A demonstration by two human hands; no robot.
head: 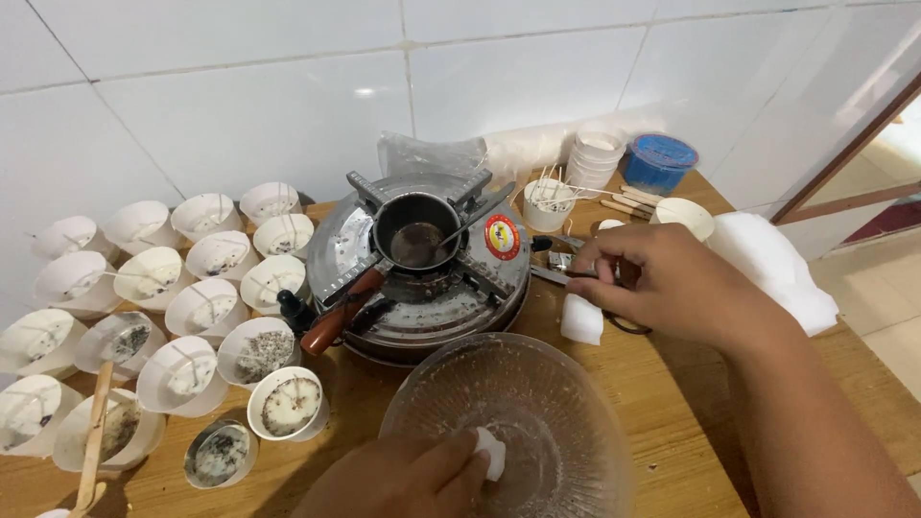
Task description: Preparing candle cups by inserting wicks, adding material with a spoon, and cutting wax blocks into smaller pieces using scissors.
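We see the left hand point(398, 480) pinching a small white wax lump point(490, 454) inside a ribbed clear glass bowl point(537, 403) at the table's near edge. The right hand point(662, 283) curls its fingers around dark-handled scissors point(576, 273), lying just beside a white wax block point(581, 319). Behind the bowl sits a round metal stove point(422, 288) bearing a small pot point(415, 235) with a reddish handle. White cups point(153, 278) crowd the wooden table point(672, 403) on the left.
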